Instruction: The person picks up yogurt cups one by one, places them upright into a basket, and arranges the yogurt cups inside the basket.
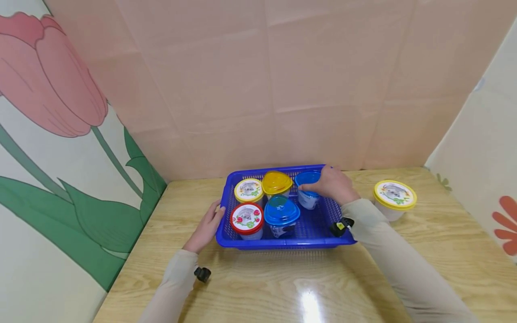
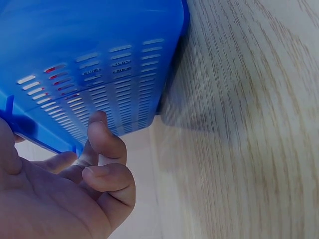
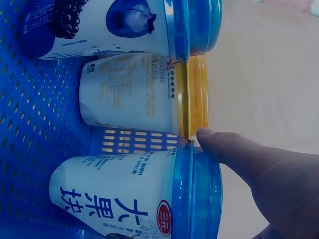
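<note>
In the head view, a blue plastic basket (image 1: 282,243) holds several lidded cups. My left hand (image 1: 207,226) holds its left rim; the left wrist view shows that hand's curled fingers (image 2: 107,142) beside the slotted wall. At the back right of the basket, my right hand (image 1: 333,183) grips a blue-lidded yogurt cup (image 1: 308,200) near its lid. The right wrist view shows the thumb at the lid's edge; the other fingers are hidden. Left of this cup stand a yellow-lidded cup (image 1: 277,181) and another blue-lidded cup (image 1: 281,213).
A round white-and-yellow-lidded tub (image 1: 248,190) and a red-rimmed tub (image 1: 247,220) stand along the basket's left side. Outside, to the right, a yellow-rimmed tub (image 1: 394,197) stands on the wooden table (image 1: 258,282). A covered wall (image 1: 266,89) rises behind the table.
</note>
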Available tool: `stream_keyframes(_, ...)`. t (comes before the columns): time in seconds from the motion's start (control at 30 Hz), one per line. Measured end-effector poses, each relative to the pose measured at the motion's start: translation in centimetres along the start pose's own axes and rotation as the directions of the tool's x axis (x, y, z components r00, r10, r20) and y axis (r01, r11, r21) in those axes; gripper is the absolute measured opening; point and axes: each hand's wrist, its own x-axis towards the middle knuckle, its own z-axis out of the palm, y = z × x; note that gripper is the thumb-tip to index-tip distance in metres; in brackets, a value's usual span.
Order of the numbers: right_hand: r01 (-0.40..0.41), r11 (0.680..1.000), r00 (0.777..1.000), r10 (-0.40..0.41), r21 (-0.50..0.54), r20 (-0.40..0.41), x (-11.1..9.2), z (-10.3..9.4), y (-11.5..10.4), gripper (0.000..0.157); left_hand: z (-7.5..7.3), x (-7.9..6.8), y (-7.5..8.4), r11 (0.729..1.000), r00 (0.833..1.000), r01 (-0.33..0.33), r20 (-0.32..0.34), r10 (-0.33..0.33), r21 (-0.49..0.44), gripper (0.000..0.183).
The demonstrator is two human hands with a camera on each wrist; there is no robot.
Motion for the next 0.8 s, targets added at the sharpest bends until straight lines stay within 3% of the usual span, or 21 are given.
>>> stream_keyframes(0.27, -0.004, 1.000, 1.000, 0.004, 0.001, 0.006, 0.0, 0.0, 0.2, 0.115, 0.5, 1.0, -2.4, 0.999, 0.999, 0.022, -0.044, -0.020, 0.031, 0.047)
stream_keyframes(0.8, 0.019, 0.999, 1.000, -0.020, 0.029, 0.014, -0.7, -0.8, 0.5, 0.113, 0.4, 1.1, -2.5, 0.999, 0.999, 0.030, -0.041, -0.029, 0.018, 0.044)
